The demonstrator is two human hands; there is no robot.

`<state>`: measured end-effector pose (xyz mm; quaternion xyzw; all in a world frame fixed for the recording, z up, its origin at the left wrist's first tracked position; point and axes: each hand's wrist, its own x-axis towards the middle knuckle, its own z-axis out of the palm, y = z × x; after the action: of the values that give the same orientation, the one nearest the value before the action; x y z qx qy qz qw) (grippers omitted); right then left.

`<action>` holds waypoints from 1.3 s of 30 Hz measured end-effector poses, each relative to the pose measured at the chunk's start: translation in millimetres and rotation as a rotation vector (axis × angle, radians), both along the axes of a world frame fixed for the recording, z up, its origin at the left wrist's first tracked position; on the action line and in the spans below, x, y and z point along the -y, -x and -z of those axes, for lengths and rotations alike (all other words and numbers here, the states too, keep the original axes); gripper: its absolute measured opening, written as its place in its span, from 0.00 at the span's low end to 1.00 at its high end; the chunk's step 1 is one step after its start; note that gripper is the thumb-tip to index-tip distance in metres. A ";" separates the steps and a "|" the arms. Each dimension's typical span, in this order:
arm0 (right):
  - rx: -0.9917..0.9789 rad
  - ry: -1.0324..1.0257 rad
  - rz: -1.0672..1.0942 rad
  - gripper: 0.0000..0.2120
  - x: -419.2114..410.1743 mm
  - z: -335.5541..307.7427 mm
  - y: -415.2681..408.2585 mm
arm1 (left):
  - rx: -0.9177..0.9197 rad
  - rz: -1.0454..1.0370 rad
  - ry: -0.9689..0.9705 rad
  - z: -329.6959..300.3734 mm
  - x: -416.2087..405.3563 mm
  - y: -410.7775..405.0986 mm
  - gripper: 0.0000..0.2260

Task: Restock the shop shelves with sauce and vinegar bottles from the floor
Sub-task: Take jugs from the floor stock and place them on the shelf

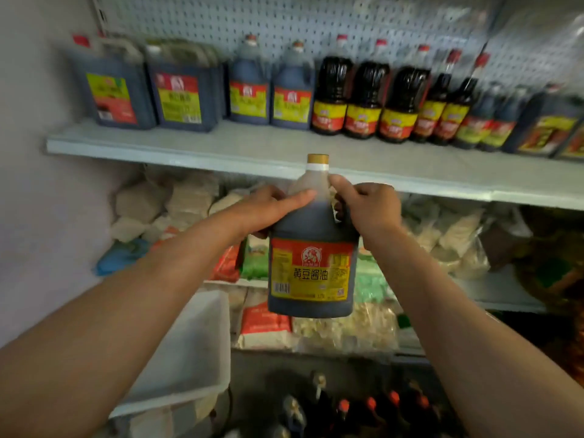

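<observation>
Your left hand [271, 207] and right hand [366, 207] clamp one soy sauce jug [313, 248] below the top shelf [221, 147], where four similar jugs stand.

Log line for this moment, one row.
stage: lifting | held: soy sauce jug | left hand: on shoulder | right hand: on handle | target: top shelf | floor bottles: remaining

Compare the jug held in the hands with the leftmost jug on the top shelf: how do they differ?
The held jug has a gold cap; the leftmost shelf jug has a red one. The held jug is in the air, gripped by the left hand and the right hand; the shelf jug stands on the top shelf. Both hold dark liquid and carry red and yellow labels.
</observation>
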<state>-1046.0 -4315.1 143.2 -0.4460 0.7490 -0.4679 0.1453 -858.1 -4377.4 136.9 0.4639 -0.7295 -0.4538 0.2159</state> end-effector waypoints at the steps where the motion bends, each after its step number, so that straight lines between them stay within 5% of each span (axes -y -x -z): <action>1: 0.008 0.038 -0.006 0.30 12.2 -19.2 -2.8 | 0.000 -0.014 0.038 -17.4 13.3 -2.2 0.40; 5: 0.074 0.163 -0.064 0.24 74.5 -75.2 -9.4 | -0.039 0.005 0.083 -73.3 77.1 -13.0 0.32; 11: 0.130 0.313 -0.121 0.26 179.8 -109.0 -26.6 | -0.087 0.029 0.189 -99.0 180.2 -29.5 0.46; 18: 0.097 0.358 -0.162 0.41 310.4 -85.6 -40.8 | -0.142 -0.034 0.163 -88.6 290.8 -48.2 0.46; 27: 0.090 0.344 -0.325 0.10 372.8 -68.5 -35.0 | -0.174 0.004 0.160 -79.7 375.2 -48.9 0.40; 28: 0.109 0.306 -0.398 0.12 369.1 -61.7 -29.9 | -0.160 0.013 0.165 -80.2 376.8 -48.7 0.40; 32: 0.128 0.140 -0.635 0.45 359.8 -21.8 -17.7 | -0.125 0.031 0.174 -83.8 380.7 -50.0 0.36; 39: 0.078 0.111 -0.545 0.45 377.4 -14.3 -15.4 | -0.098 0.029 0.188 -83.9 397.1 -45.1 0.41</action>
<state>-1030.6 -4692.5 157.5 -0.6197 0.5686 -0.4687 0.2701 -813.0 -4774.5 220.8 0.4084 -0.7641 -0.4087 0.2871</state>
